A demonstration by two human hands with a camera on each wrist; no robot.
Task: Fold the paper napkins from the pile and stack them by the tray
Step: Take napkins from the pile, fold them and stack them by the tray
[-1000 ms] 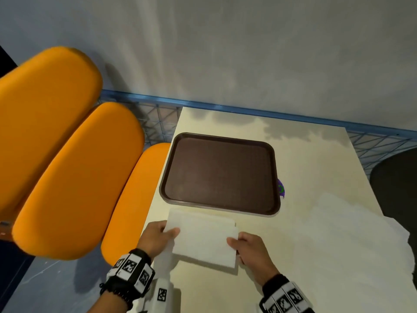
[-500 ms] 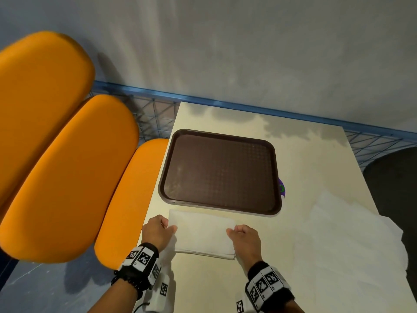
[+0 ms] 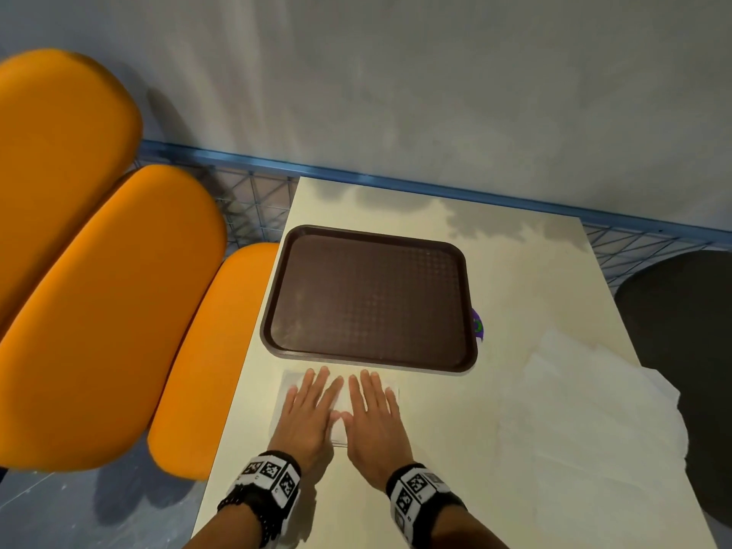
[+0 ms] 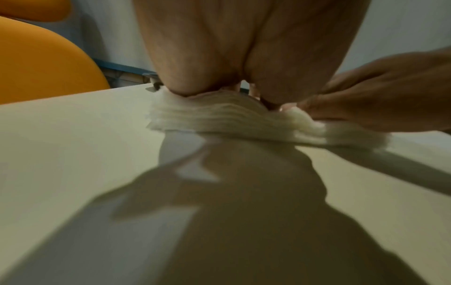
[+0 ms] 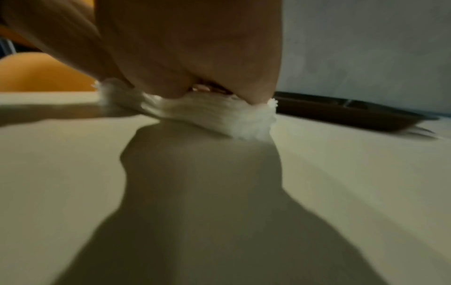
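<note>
Item 1, folded napkin stack (image 3: 340, 406): white, several layers thick as I read it in the left wrist view (image 4: 219, 119), lying flat on the table in the lower centre of the head frame, just below the near rim of the tray and apart from it by a thin strip of tabletop.

Item 2, left hand (image 3: 307, 416): palm down on the left part of the stack, fingers straight and spread, pressing; nothing gripped.

Item 3, right hand (image 3: 374, 420): palm down on the right part of the stack, fingers straight, pressing beside the left hand; nothing gripped. In the right wrist view (image 5: 185, 57) I see the heel of the palm squashing the fluffy paper edge (image 5: 219, 115).

Item 4, tray (image 3: 277, 311): dark brown, rectangular with rounded corners, centre of the head frame, nothing lying in it.

Item 5, napkin pile (image 3: 594, 410): loose unfolded white sheets at the right of the head frame, reaching the table's right edge, well apart from the hands.

Item 6, table (image 3: 534, 271): pale cream top.

Item 7, orange cushions (image 3: 99, 311): three padded shapes at the left of the frame.

Item 8, small purple object (image 3: 478, 324): peeking out at the tray's right rim; I cannot tell what it is.
</note>
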